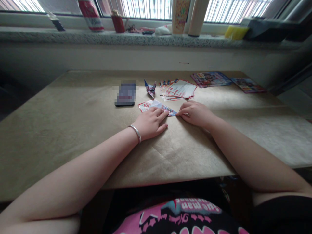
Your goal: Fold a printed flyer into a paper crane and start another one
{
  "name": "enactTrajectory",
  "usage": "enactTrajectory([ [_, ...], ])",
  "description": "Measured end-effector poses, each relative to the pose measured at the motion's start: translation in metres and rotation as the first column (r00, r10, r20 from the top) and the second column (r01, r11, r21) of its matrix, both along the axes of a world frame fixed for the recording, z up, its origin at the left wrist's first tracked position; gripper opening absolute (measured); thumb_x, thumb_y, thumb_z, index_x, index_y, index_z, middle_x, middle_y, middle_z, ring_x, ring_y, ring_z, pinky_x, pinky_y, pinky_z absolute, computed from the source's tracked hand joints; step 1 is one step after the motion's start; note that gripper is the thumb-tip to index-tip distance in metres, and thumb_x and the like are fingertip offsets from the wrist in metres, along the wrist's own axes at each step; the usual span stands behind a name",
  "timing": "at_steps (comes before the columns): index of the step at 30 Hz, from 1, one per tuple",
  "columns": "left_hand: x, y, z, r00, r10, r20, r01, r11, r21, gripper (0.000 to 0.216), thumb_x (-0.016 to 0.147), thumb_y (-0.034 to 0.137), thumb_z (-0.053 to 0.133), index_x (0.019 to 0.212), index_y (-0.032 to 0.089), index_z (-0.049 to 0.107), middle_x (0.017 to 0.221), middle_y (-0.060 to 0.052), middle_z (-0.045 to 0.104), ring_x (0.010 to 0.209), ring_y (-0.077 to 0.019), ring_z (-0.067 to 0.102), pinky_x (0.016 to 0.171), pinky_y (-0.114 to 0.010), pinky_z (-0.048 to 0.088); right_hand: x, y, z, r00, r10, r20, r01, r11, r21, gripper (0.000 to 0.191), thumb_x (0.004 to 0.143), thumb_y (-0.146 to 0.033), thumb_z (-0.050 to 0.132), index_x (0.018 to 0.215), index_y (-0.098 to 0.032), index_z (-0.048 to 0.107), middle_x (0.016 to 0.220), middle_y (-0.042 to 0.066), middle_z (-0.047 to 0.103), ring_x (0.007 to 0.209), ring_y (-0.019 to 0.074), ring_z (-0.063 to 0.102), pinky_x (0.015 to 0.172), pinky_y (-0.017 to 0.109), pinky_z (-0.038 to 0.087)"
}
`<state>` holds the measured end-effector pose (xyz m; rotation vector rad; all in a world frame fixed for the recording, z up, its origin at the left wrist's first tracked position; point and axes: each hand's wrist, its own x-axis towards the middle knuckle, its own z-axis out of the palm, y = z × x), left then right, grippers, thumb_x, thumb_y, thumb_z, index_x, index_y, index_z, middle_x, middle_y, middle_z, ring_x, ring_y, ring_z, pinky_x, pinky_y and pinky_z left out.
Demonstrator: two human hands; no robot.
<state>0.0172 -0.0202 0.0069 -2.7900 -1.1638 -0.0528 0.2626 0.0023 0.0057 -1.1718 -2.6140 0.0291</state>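
Folded paper (pixel 156 104) lies under left grip (pixel 150 124), touching right grip (pixel 197 112).

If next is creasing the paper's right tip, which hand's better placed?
Probably the right hand: it touches that tip of the paper, while the left hand rests its fingers on the middle.

Daylight from the glaring window (pixel 146 9) beyond the far edge of the surface (pixel 60 130) lays a pale sheen toward its right edge, with darkness below its near edge, windowsill (pixel 136 39) ends blurred, and a dark object (pixel 126 94) pixelated.
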Motion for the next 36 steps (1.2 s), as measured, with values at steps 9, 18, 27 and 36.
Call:
enactTrajectory([
  [9, -0.002, 0.003, -0.004, 0.998, -0.039, 0.042, 0.04, 0.999, -0.011, 0.054, 0.098, 0.047, 0.037, 0.147, 0.024, 0.042, 0.132, -0.009, 0.056, 0.121, -0.0263, 0.047, 0.107, -0.038, 0.036, 0.001, -0.003, 0.004, 1.0, 0.01, 0.019, -0.01, 1.0, 0.004, 0.026, 0.089, -0.022, 0.055, 0.099, -0.025, 0.079, 0.097, 0.004, 0.074, 0.087, 0.0193, 0.062, 0.083, 0.033, 0.046],
  [18, -0.001, 0.001, -0.001, 1.0, -0.009, 0.028, 0.01, 1.0, -0.019, 0.052, 0.098, 0.047, 0.037, 0.146, 0.026, 0.043, 0.133, -0.009, 0.055, 0.122, -0.0273, 0.047, 0.106, -0.04, 0.038, 0.004, -0.004, 0.01, 0.995, 0.0, 0.097, 0.0, 1.0, -0.003, 0.025, 0.088, -0.024, 0.056, 0.097, -0.026, 0.079, 0.096, 0.004, 0.074, 0.087, 0.0206, 0.06, 0.082, 0.034, 0.045],
  [27, -0.002, 0.003, -0.004, 0.999, -0.014, 0.043, 0.014, 1.0, -0.014, 0.052, 0.098, 0.048, 0.038, 0.146, 0.027, 0.044, 0.133, -0.008, 0.054, 0.122, -0.0267, 0.046, 0.106, -0.039, 0.038, 0.009, -0.004, 0.014, 0.994, -0.005, 0.112, 0.01, 0.999, -0.039, 0.024, 0.086, -0.022, 0.058, 0.094, -0.027, 0.08, 0.097, 0.004, 0.075, 0.088, 0.0204, 0.064, 0.082, 0.033, 0.046],
  [36, -0.001, 0.002, -0.003, 0.999, -0.003, 0.035, 0.004, 1.0, -0.021, 0.052, 0.098, 0.047, 0.038, 0.146, 0.027, 0.044, 0.134, -0.008, 0.054, 0.122, -0.0272, 0.047, 0.105, -0.04, 0.039, 0.019, -0.003, 0.019, 0.988, -0.041, 0.146, 0.048, 0.998, -0.047, 0.024, 0.084, -0.021, 0.057, 0.089, -0.027, 0.08, 0.096, 0.003, 0.075, 0.088, 0.0202, 0.065, 0.078, 0.032, 0.047],
])
